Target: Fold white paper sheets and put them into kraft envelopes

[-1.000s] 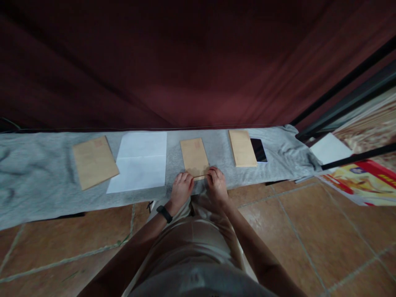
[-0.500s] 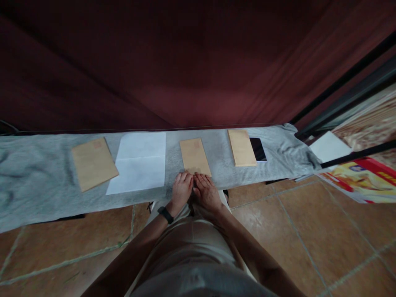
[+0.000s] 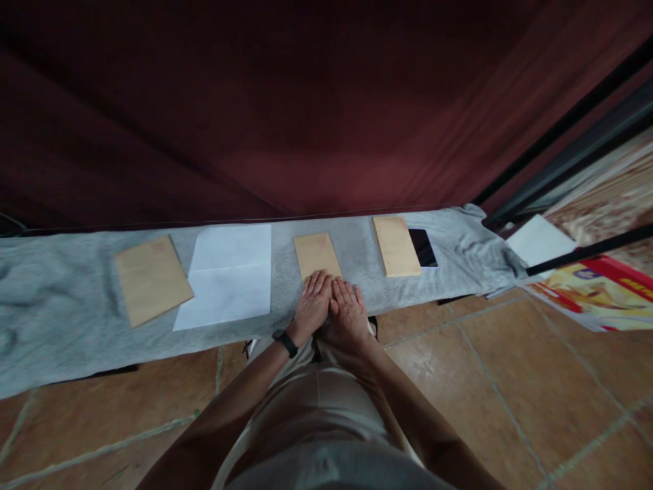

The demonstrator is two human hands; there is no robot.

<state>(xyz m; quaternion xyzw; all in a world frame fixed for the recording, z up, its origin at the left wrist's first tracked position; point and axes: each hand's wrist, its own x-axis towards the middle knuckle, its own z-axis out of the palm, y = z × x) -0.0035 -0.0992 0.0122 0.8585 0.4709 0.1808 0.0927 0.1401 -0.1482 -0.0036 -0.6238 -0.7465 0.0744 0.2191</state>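
A small brown envelope (image 3: pixel 315 252) lies in the middle of a grey cloth (image 3: pixel 61 306) on a long table. My left hand (image 3: pixel 312 305), with a black wristband, and my right hand (image 3: pixel 347 315) rest flat side by side on the envelope's near end, fingers stretched out. The envelope's near part is hidden under them. Neither hand grips anything.
On the cloth lie a larger brown envelope (image 3: pixel 151 278) at the left, a creased white sheet (image 3: pixel 227 275), another brown envelope (image 3: pixel 392 245) and a black phone (image 3: pixel 423 247) at the right. A dark red curtain hangs behind. A colourful printed sheet (image 3: pixel 592 292) lies at the right over the tiled floor.
My hands came together from the envelope's near corners and slid forward. They now lie flat on it, side by side.
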